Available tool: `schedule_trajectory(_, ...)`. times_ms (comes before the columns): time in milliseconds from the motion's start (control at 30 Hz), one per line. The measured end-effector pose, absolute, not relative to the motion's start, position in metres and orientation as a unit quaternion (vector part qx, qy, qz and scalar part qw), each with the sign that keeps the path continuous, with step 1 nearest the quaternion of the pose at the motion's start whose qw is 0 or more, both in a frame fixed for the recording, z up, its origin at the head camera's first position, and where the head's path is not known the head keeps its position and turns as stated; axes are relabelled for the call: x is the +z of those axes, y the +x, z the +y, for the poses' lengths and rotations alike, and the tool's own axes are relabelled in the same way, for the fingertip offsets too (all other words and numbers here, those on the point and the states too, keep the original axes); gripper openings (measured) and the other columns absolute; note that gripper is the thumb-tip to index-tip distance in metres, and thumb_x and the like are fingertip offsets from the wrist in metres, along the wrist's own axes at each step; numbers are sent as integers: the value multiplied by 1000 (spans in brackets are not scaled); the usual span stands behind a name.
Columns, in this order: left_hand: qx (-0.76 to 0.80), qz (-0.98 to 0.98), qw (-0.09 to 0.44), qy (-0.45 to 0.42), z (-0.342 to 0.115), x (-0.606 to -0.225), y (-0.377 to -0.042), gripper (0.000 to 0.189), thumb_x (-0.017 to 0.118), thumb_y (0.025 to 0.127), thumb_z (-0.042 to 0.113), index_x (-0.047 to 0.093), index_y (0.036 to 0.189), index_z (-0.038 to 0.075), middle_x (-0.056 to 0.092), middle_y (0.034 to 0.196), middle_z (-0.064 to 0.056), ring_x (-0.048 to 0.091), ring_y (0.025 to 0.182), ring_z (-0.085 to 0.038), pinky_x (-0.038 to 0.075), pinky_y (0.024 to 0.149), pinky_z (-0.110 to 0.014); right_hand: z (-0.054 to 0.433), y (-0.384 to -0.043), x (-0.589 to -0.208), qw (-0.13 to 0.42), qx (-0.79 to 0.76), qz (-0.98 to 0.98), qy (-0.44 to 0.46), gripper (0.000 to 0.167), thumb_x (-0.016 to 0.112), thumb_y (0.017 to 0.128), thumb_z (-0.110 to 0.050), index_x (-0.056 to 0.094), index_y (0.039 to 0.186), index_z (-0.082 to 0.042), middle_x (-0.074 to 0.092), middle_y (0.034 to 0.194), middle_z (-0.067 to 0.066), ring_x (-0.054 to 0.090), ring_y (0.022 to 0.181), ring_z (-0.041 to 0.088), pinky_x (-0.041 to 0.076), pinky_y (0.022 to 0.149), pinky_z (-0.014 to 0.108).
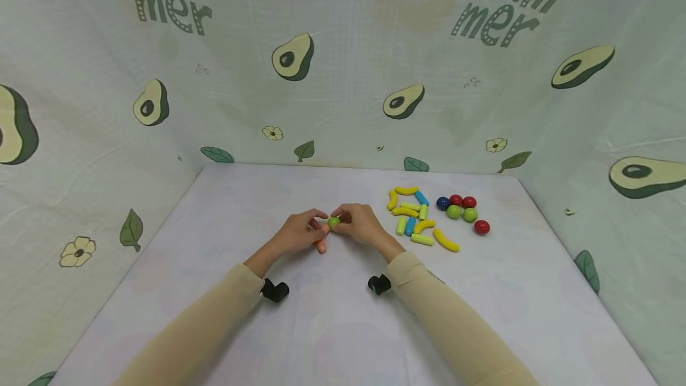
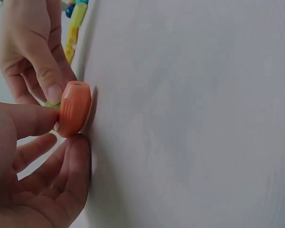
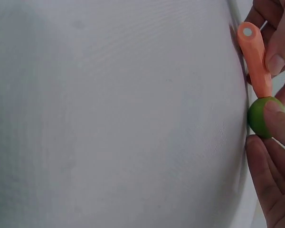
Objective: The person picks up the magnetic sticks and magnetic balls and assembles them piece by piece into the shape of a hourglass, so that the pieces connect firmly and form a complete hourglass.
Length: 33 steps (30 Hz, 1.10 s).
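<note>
Fingers of the left hand (image 1: 298,232) pinch a smooth orange stick (image 3: 255,59); those of the right hand (image 1: 364,224) pinch a round green ball (image 3: 258,117) touching it.

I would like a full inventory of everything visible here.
Orange rod: 1, orange, centre
Held ball: 1, green, against orange rod
Curved pieces: 5, yellow, centre right
Lime rods: 4, yellow-green, among curved pieces
Blue rods: 2, blue, among curved pieces
Red balls: 3, red, right
Loose green balls: 2, green, beside red balls
Blue ball: 1, dark blue, beside red balls
Table: 1, whitish, under all pieces
Printed cloth: count unclear, pale, behind and beside table
Wrist devices: 2, black, foreground
Sleeves: 2, beige, foreground
Left hand: 1, bare, pinching orange rod
Right hand: 1, bare, pinching held ball
</note>
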<state>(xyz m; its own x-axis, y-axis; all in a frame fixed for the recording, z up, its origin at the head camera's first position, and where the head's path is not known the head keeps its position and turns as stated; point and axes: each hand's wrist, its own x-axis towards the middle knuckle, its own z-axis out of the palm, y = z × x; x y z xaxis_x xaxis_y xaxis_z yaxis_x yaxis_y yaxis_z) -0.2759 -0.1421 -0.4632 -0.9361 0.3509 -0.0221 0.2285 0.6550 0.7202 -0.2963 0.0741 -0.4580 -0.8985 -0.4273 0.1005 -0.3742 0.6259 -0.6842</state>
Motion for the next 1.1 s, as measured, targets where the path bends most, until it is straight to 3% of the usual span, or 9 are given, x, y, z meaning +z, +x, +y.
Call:
schedule_trajectory(467,364,922,63,114,-131,-463,-264,37,73,102,27,67,138,20,77,105,-1,69,94,-18,54,83,-39,73,-295,-461,34,-385,900,-202,23,86,91,-12,74,110,-6,77,101,6,72,92,16,61,86,33)
schedule_trajectory(667,341,932,58,109,-128,-464,-267,35,73,102,29,66,135,21,76,100,1,67,87,-16,52,75,-36,77,-292,-458,46,-375,901,-214,26,83,94,-10,74,118,-6,78,110,8,74,100,20,61,92,37)
schedule_trajectory(833,328,937,58,101,-126,-464,-269,35,73,101,31,65,135,23,75,101,2,67,88,-17,53,78,-38,91,-284,-451,52,-363,898,-242,34,79,95,-6,72,128,-5,75,123,14,74,104,27,62,93,41)
schedule_trajectory(1100,319,940,66,106,-128,-465,-269,36,71,103,31,64,137,25,74,105,3,66,92,-18,54,82,-40,140,-275,-433,23,-331,907,-260,31,78,96,-7,73,126,-1,74,125,16,72,101,26,62,89,41)
